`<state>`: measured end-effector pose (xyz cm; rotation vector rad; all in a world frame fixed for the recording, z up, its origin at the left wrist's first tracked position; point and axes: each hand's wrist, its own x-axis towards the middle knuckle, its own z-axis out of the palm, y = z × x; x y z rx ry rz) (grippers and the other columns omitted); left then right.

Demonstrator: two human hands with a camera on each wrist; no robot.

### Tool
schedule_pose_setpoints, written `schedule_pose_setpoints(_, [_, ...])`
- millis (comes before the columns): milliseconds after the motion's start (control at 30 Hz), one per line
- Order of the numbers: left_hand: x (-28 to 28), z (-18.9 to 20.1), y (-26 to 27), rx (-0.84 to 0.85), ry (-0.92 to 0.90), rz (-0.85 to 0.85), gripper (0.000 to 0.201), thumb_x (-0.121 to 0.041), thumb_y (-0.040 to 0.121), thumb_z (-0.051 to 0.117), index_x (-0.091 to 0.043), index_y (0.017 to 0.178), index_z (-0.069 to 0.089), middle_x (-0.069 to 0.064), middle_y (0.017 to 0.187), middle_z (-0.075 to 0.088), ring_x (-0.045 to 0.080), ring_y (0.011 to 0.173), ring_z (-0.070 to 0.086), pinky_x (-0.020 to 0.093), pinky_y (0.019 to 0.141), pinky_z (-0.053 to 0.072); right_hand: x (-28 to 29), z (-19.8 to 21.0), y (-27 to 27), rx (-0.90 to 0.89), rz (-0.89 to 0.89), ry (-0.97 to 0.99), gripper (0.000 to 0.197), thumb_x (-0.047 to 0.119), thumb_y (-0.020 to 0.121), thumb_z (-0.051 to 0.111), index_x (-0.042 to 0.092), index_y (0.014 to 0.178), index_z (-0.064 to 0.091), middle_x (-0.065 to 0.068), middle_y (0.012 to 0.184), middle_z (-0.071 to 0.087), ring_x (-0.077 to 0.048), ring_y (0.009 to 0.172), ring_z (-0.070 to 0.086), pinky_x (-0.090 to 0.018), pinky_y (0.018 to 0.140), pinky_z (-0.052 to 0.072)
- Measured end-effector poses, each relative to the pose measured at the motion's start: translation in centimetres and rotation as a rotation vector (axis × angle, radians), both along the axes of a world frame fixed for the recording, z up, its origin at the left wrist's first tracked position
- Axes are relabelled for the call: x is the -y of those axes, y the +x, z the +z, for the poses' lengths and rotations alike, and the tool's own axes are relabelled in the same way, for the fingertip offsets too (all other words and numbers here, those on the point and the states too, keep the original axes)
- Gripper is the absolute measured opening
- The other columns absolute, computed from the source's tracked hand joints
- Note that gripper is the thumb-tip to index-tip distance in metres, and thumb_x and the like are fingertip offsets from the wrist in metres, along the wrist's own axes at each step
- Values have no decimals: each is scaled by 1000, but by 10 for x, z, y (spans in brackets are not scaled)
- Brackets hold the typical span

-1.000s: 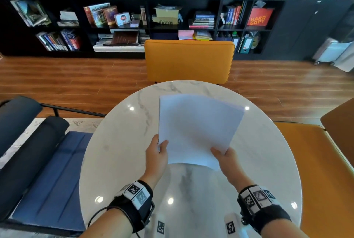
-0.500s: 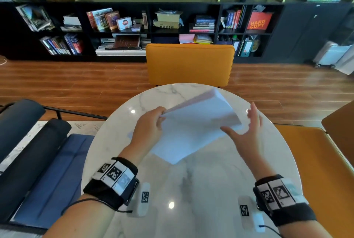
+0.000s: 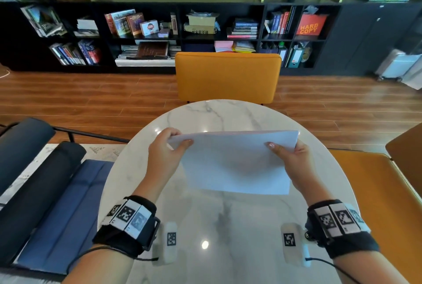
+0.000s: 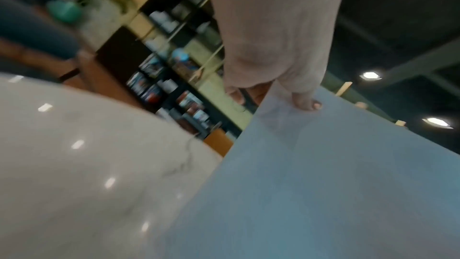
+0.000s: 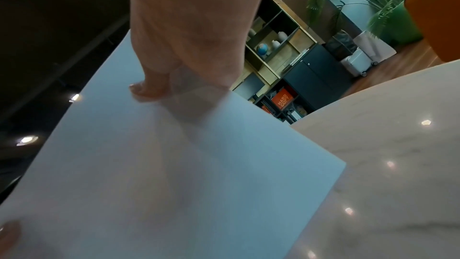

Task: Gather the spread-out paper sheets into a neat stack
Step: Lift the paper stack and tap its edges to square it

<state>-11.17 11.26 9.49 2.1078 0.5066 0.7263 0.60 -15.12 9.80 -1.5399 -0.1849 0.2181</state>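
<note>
Far left, a dark blue lounge chair point(image 3: 45, 192) sits beside the round marble bench point(image 3: 219, 226). Over the bench, the left hand point(image 3: 163, 158) grasps the paper stack point(image 3: 237, 162) at its upper left corner, thumb on the near face, fingers point(image 3: 172, 132) curled behind. The sheets stand tilted on their long lower edge, which appears to rest on the marble near the middle of the bench. On the other side, the right hand point(image 3: 294, 160) pinches the upper right corner, thumb in front, fingers hidden behind the paper. Beyond the bench stands an orange chair point(image 3: 228, 78), with a black bookshelf point(image 3: 182, 4) along the wall.
</note>
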Motion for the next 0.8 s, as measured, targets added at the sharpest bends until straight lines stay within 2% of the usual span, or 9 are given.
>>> schedule_pose_setpoints(67, [3, -13, -4, 5, -309, 25, 21, -24, 84, 69, -16, 98, 56, -3, 92, 61, 19, 88, 58, 22, 73, 44, -1, -6, 1, -9, 11, -3, 12, 9, 78, 72, 21, 76, 72, 6, 69, 76, -12, 65, 71, -31, 63, 55])
schedule_pose_setpoints(133, [10, -21, -4, 62, -471, 65, 22, -19, 87, 67, -15, 104, 53, 0, 96, 62, 17, 89, 60, 25, 75, 46, -6, -12, 1, -27, 5, -11, 11, 9, 77, 73, 20, 76, 73, 3, 72, 76, -19, 71, 71, -36, 70, 57])
schedule_pose_setpoints(233, [20, -23, 1, 126, -443, 145, 22, -20, 90, 63, -17, 106, 48, 1, 96, 59, 14, 87, 58, 25, 76, 47, -9, -20, 2, -37, -23, -3, 11, 11, 76, 74, 21, 79, 74, 2, 78, 76, -24, 80, 71, -40, 77, 57])
schedule_pose_setpoints(400, [36, -32, 3, 128, -377, 141, 24, -21, 92, 58, -21, 108, 40, -6, 92, 51, 5, 84, 51, 9, 68, 42, 1, -40, -4, -58, -80, 44, 13, 8, 79, 71, 13, 91, 73, 10, 75, 77, -5, 75, 72, -19, 70, 55])
schedule_pose_setpoints(500, [47, -54, 0, 7, -451, 64, 30, -18, 96, 52, -21, 121, 37, -10, 103, 51, 3, 95, 52, 4, 72, 42, 6, -73, -11, -175, -79, -31, 21, 7, 80, 70, 7, 101, 69, -3, 89, 76, -15, 83, 72, -31, 77, 57])
schedule_pose_setpoints(533, [49, -61, -1, -19, -490, 29, 32, -16, 97, 49, -18, 126, 36, -12, 106, 51, 3, 99, 52, 0, 73, 40, 7, -84, -12, -208, -82, -62, 21, 11, 80, 70, 9, 100, 69, -10, 95, 74, -22, 89, 71, -38, 82, 56])
schedule_pose_setpoints(600, [50, -70, -2, -52, -531, -1, 35, -14, 99, 44, -16, 133, 34, -10, 112, 54, 5, 104, 54, 2, 75, 41, 8, -96, -12, -252, -111, -95, 17, 17, 77, 73, 14, 94, 70, -15, 100, 73, -31, 95, 69, -48, 89, 53])
schedule_pose_setpoints(700, [48, -73, -4, -42, -544, 13, 28, -12, 99, 43, -23, 125, 38, -13, 108, 56, -8, 96, 55, 6, 73, 44, 12, -95, -10, -245, -135, -76, 13, 12, 77, 73, 12, 91, 71, -11, 93, 73, -29, 91, 68, -43, 87, 53])
schedule_pose_setpoints(800, [46, -79, -11, -61, -554, -3, 31, -13, 99, 44, -22, 128, 39, -9, 113, 57, -3, 103, 56, 13, 84, 45, 16, -93, -14, -226, -105, -77, 15, 8, 78, 71, 8, 93, 70, -8, 90, 73, -24, 85, 69, -38, 83, 52])
